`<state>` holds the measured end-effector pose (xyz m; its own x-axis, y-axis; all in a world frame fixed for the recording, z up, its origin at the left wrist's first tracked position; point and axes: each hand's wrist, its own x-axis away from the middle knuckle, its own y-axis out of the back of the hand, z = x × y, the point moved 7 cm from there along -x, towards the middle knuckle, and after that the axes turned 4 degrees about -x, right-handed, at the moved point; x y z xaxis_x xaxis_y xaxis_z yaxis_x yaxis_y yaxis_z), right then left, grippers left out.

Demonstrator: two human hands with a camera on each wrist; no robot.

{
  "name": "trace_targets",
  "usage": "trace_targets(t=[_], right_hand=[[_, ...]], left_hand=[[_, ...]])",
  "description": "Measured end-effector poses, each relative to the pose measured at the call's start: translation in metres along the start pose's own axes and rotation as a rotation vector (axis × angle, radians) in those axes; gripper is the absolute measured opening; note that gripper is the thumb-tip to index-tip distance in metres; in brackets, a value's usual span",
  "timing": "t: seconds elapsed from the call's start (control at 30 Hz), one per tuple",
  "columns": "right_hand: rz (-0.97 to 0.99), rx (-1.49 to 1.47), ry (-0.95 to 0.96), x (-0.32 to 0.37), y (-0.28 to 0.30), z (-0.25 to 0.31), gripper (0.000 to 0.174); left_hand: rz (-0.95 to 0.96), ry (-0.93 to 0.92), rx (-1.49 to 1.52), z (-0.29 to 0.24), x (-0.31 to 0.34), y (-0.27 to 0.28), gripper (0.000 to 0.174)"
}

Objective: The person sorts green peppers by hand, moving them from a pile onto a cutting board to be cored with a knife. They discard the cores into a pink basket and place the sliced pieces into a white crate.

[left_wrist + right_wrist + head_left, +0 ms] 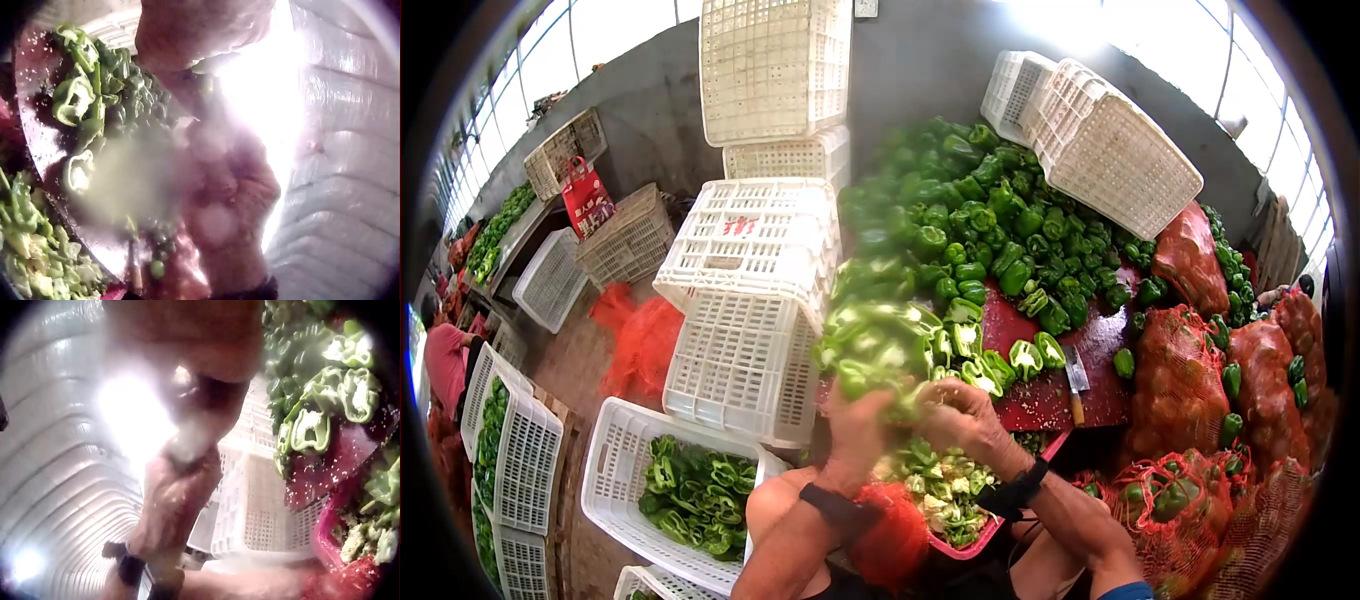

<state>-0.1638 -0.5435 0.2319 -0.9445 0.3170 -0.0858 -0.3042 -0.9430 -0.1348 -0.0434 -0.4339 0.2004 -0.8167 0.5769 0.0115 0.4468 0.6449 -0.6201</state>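
My left hand point(855, 432) and right hand point(972, 425) meet over a pink basin point(968, 550) of pale pepper cores and scraps point(945, 490). The fingers of both are curled in close around a green pepper piece point(215, 65), mostly hidden by the left hand in the left wrist view. Blur covers the fingertips there. Just beyond the hands, halved green peppers point(1026, 358) show their pale insides on a red board point(1100, 395). A knife point(1078, 375) with a wooden handle lies at the board's right side.
Whole green peppers point(990, 220) are heaped behind the board. White crates point(745, 355) stack up on the left, near a crate of cut peppers point(615, 460). Red mesh sacks point(1175, 385) stand at right; another white crate point(1110, 150) leans at the back.
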Motion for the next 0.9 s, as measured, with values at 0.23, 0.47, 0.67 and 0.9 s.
trace_targets(t=[0.23,0.47,0.67,0.9], right_hand=[[-0.027,-0.024,-0.085,-0.003,0.015,0.028,0.029],[0.023,0.094,-0.086,-0.006,0.016,0.009,0.024],[-0.060,0.109,-0.053,-0.008,0.010,0.008,0.023],[-0.004,0.274,-0.361,0.003,0.062,-0.018,0.025]], left_hand=[[0.054,0.160,0.065,0.004,0.000,-0.006,0.044],[0.020,0.174,0.128,0.008,0.002,-0.004,0.042],[0.015,0.086,0.055,0.019,-0.001,0.012,0.038],[0.128,-0.121,-0.205,-0.011,-0.003,0.025,0.027]])
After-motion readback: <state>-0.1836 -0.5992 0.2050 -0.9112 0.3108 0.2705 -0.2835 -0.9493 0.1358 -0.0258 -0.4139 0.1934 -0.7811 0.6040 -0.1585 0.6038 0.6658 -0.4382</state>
